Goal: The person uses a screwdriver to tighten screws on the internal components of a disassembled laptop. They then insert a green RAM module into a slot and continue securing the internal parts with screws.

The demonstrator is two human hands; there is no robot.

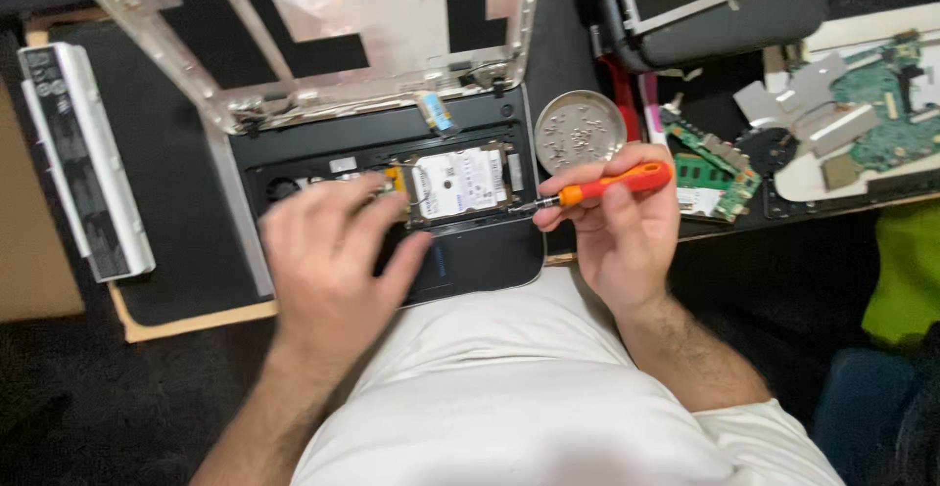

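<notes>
A dismantled black laptop [480, 251] lies open before me, its bare lid frame [392, 16] tilted back. A silver hard drive [458, 183] sits in the exposed base. My left hand [328, 261] rests on the base with fingers spread, fingertips touching the left edge of the drive. My right hand [617, 222] grips an orange-handled screwdriver [612, 185], held nearly level, its tip at the drive's right edge.
A round metal dish [580, 132] holding several small screws stands just right of the laptop. Green circuit boards [720, 168] and a larger board [881, 104] lie at the right. A white laptop battery [83, 163] lies at the left on a black mat [176, 202].
</notes>
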